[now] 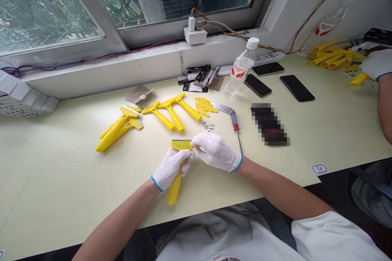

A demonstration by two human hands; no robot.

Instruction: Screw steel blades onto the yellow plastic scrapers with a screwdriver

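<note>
My left hand [173, 166], in a white knitted glove with a blue cuff, is wrapped around the upper handle of a yellow scraper [174, 191]. A thin metal blade edge shows along the top of its head. My right hand [214, 150], gloved the same way, is closed in a pinch at the head's right end; whatever lies between its fingertips is hidden. Just beyond that hand lie several small screws [207, 125] and a pile of yellow cover plates [204, 107]. A screwdriver [234, 120] with a clear and red handle rests beside thin metal blades [222, 108].
Yellow scraper handles [176, 112] and scrapers with blades [118, 128] lie at left. A water bottle [240, 69], phones [297, 88] and black packaging [199, 77] stand or lie behind. At far right, a co-worker's gloved hand [378, 65] is near more yellow handles [333, 56].
</note>
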